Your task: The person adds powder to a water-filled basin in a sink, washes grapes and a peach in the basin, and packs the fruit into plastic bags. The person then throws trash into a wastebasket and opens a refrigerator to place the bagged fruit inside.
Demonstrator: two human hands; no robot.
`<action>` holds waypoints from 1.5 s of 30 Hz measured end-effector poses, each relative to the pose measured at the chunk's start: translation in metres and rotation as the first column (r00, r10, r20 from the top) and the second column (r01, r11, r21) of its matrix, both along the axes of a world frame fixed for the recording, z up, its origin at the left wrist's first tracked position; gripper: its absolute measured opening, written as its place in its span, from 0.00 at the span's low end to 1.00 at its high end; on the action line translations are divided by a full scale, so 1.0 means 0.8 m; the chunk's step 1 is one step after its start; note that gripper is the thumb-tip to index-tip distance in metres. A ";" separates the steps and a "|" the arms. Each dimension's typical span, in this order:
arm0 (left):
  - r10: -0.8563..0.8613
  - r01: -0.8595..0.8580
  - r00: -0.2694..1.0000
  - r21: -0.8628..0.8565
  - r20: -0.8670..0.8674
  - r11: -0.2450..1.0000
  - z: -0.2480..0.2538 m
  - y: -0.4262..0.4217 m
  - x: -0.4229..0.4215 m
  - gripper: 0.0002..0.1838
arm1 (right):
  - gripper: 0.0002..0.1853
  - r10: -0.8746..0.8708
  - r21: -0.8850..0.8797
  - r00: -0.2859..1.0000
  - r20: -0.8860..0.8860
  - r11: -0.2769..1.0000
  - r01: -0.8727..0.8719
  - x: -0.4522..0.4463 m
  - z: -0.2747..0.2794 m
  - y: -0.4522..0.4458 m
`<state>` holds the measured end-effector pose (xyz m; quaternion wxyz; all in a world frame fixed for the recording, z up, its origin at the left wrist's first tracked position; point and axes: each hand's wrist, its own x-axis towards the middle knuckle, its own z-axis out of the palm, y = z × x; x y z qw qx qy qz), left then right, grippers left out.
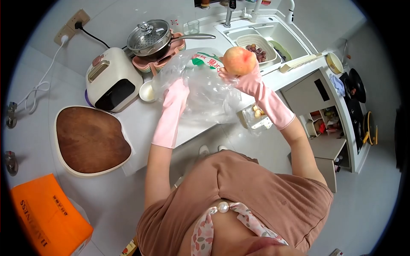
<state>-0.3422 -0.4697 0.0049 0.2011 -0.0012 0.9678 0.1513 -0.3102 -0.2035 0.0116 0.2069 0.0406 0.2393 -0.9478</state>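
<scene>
Both my hands wear pink gloves. My right hand (247, 79) holds a peach (239, 61) up at the right side of a clear plastic bag (209, 96), near the sink's front left corner. On the bag's left side, my left hand (176, 91) has its fingers closed on the plastic, which partly covers them. Green and red print shows near the bag's top. Just left of the bag stands a small white bowl (147, 91).
A sink (294, 36) holds a white basket (247, 40) with grapes (257, 53). At the left are a rice cooker (113, 79), a lidded pan (149, 38) and a wooden board (92, 138). An orange bag (51, 215) lies lower left; a cabinet door (309, 91) is at the right.
</scene>
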 end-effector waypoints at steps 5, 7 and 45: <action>0.120 -0.103 0.992 0.339 -0.031 0.935 0.059 0.011 0.039 0.35 | 0.51 0.081 0.000 0.997 0.016 0.997 -0.081 0.005 0.010 0.013; 0.125 -0.142 0.990 0.379 0.068 0.914 0.078 0.016 0.052 0.37 | 0.49 0.118 0.060 0.990 -0.078 0.992 -0.114 0.003 0.000 0.019; 0.083 -0.539 0.841 0.842 0.535 0.028 -0.001 -0.038 0.176 0.19 | 0.41 0.518 0.890 0.846 -0.125 0.435 -0.135 0.066 0.029 -0.013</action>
